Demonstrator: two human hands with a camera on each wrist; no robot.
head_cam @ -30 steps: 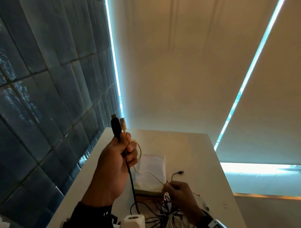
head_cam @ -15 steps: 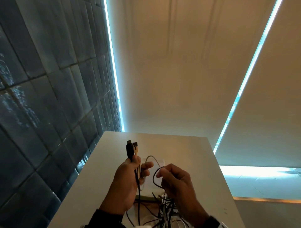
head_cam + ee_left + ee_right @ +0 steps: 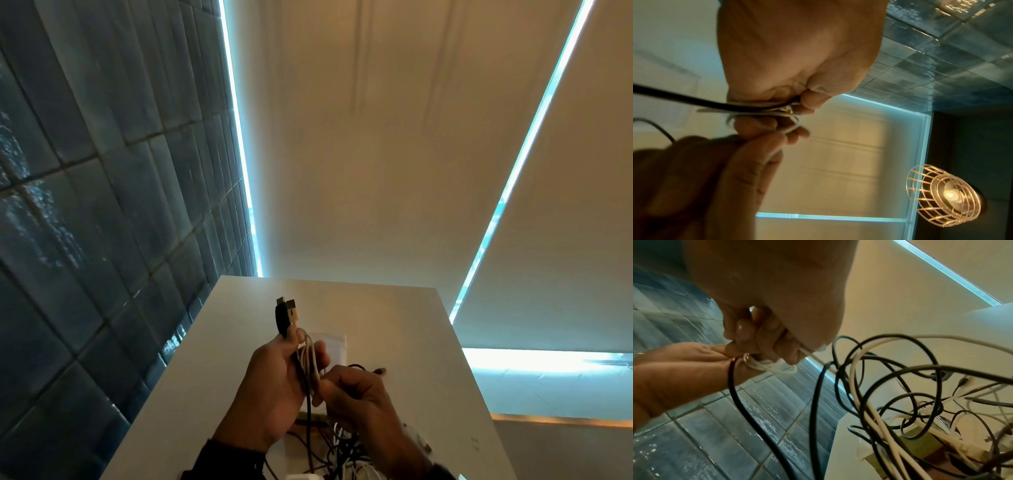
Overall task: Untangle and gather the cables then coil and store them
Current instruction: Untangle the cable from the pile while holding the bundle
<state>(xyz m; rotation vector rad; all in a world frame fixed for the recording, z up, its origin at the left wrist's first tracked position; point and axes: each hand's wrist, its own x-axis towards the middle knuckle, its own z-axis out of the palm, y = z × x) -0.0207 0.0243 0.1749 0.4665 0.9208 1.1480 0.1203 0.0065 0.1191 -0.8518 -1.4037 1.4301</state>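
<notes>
Left hand [image 3: 274, 387] raised above white table [image 3: 411, 342], fingers curled round black cable [image 3: 308, 421] and white cable [image 3: 310, 359]; both plugs [image 3: 287, 313] stood upright above fist, pointing away from table. White cable lay in small loops in that palm, black cable hung straight down from fist into tangle [image 3: 910, 386] on table. Right hand [image 3: 356, 394] just beside left, touching it, fingertips [image 3: 777, 344] pinched on white cable where it left loops. Judged: right hand nearer slack, so next loop feeds upward into left palm
</notes>
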